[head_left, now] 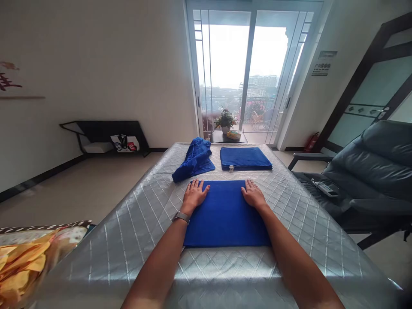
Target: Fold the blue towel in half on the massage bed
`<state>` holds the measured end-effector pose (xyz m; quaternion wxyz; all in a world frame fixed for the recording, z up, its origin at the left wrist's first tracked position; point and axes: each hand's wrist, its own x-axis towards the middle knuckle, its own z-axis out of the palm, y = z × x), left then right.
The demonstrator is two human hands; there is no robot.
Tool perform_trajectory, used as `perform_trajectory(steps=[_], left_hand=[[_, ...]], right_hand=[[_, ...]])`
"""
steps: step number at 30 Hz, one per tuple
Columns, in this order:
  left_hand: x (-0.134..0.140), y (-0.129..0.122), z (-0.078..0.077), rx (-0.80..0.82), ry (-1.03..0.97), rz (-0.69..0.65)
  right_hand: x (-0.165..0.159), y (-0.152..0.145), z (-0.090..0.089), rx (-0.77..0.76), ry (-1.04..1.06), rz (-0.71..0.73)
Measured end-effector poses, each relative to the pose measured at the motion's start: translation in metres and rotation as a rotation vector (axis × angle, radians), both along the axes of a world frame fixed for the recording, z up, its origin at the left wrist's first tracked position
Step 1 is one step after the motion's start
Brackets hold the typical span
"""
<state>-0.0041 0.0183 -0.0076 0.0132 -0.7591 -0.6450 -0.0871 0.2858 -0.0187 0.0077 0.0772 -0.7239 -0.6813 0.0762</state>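
Note:
A blue cloth, folded into a flat rectangle, lies in front of me on the silver quilted table cover. My left hand rests flat on its far left corner, fingers stretched out and pointing away. On the far right corner lies my right hand, palm down with the fingers extended. Beyond the right hand is a neat stack of folded blue cloth with a small white tag on its near edge. A crumpled blue cloth lies loosely past my left hand.
A small stand with a potted plant touches the far side, before glass sliding doors. To the right is a dark armchair with a power strip on it. Yellow fabric lies at lower left.

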Motion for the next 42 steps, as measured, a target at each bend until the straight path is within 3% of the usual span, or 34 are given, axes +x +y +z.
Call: perform_trajectory(steps=[5, 9, 12, 15, 17, 19, 23, 35, 38, 42], left_hand=[[0.0, 0.008, 0.015, -0.138, 0.08, 0.007], [0.038, 0.009, 0.034, -0.12, 0.088, 0.046], [0.101, -0.004, 0.036, -0.015, 0.019, -0.194], [0.166, -0.018, 0.027, 0.124, -0.095, -0.464], [0.191, -0.021, 0.019, 0.165, -0.17, -0.525], [0.197, -0.019, 0.011, 0.156, -0.184, -0.527], [0.162, -0.011, 0.003, 0.089, -0.1, -0.434], [-0.008, -0.003, 0.006, -0.057, -0.007, -0.007], [-0.023, -0.001, 0.003, -0.064, -0.001, 0.058], [-0.022, 0.0, 0.0, -0.064, -0.005, 0.07]], right_hand=[[-0.002, -0.001, 0.001, 0.007, 0.027, -0.003], [-0.003, -0.002, 0.002, 0.016, 0.041, -0.01], [-0.002, -0.003, 0.001, 0.032, 0.044, -0.002], [0.002, -0.005, -0.004, 0.046, 0.01, 0.054], [0.005, -0.006, -0.007, 0.05, -0.017, 0.08], [0.007, -0.005, -0.008, 0.054, -0.026, 0.075], [0.002, -0.002, -0.006, 0.055, -0.007, 0.051], [0.001, 0.002, -0.004, 0.019, -0.003, 0.018], [0.001, 0.002, -0.004, 0.028, -0.01, 0.018], [0.001, 0.002, -0.003, 0.022, -0.028, 0.017]])
